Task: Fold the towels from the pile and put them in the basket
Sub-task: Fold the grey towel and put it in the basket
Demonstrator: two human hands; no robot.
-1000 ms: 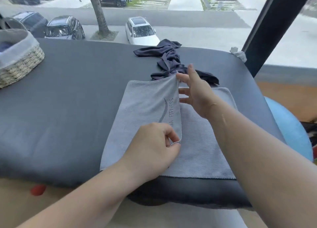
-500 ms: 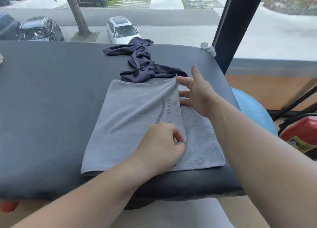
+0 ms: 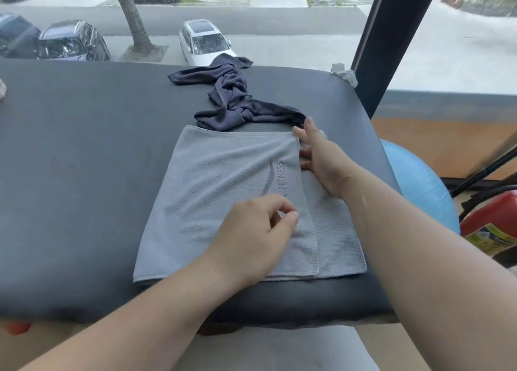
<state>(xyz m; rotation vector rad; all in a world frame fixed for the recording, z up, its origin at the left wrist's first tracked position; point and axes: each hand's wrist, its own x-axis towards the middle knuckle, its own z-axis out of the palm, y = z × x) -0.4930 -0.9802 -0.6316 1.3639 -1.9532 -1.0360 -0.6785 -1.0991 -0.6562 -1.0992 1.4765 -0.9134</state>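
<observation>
A light grey towel [image 3: 223,191] with "FITNESS" printed on it lies flat near the front edge of the dark padded table [image 3: 84,152]. Its left part is folded over to the right, and a strip of the lower layer shows along the right side. My left hand [image 3: 257,231] rests on the folded flap with loosely curled fingers, a little short of the flap's edge. The straight fingers of my right hand [image 3: 321,158] touch the lower layer beside the flap's far right corner. A crumpled dark navy towel [image 3: 232,102] lies just behind. Only a pale sliver shows at the left edge where the basket stood.
A black window post [image 3: 391,35] rises at the table's far right corner, with a small white crumpled scrap [image 3: 344,73] at its foot. A blue exercise ball [image 3: 414,180] and a red extinguisher [image 3: 492,225] sit on the floor to the right.
My left hand let go of the flap's near corner, and the flap now lies flat. My right hand stays at the far corner. The view swung right, so the basket left the frame.
</observation>
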